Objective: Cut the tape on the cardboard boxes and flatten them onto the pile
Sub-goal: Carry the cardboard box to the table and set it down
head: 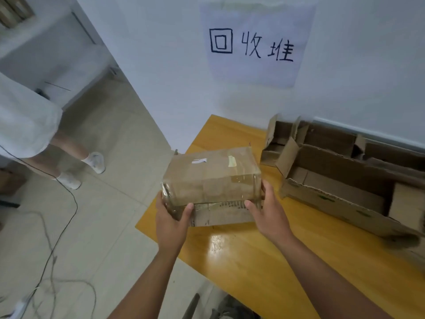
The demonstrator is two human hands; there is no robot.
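**Sealed box held in both hands above the table corner**

I hold a taped cardboard box (210,178) between my two hands over the near left corner of the yellow wooden table (264,256). My left hand (171,218) grasps the box's lower left end, with the thumb lying across the near face and the fingers wrapped out of sight round the end. My right hand (268,211) grasps the lower right end in the same way, thumb on the near face, fingers curled behind the right side. The box is closed and wrapped in glossy clear tape that runs over its top and front; a small white label and a pale sticker show on the top face. The box is tilted so that its top faces me; whether its lower edge touches the table cannot be told.

To the right, well apart from the box, a pile of opened and partly flattened cartons (345,176) lies on the table against the white wall (161,65). A paper sign (253,44) with handwritten characters hangs on that wall above the table. On the tiled floor (103,203) at left, a second person's legs (66,148) stand in white socks and shoes, and dark and pale cables (59,238) trail across the tiles
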